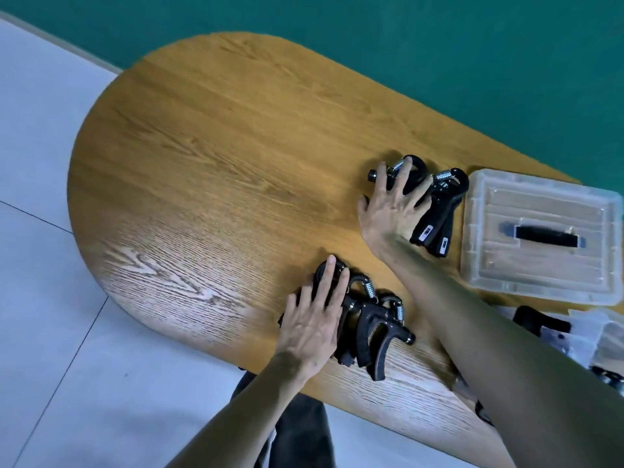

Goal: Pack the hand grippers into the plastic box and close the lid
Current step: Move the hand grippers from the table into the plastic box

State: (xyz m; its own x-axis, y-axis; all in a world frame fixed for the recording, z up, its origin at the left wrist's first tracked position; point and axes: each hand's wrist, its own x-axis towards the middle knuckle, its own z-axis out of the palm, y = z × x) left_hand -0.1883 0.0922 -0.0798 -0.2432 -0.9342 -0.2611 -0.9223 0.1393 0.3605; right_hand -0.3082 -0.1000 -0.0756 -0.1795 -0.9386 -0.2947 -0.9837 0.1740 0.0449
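Observation:
Two heaps of black hand grippers with steel springs lie on the wooden table [209, 157]. My left hand [312, 320] rests flat, fingers spread, on the near heap of hand grippers [374, 327]. My right hand [391, 207] lies with spread fingers on the far heap of hand grippers [439, 211]. To the right of that heap, the clear plastic lid [540, 204] with a black handle lies flat on the table. A clear plastic box [611, 342] shows partly at the right edge, with dark items inside it.
The table's rounded end points left, with pale floor tiles [50, 231] beyond it and a green wall [439, 45] behind. My right forearm [506, 349] crosses the table's near right part. Dark trousers [297, 434] show below the table edge.

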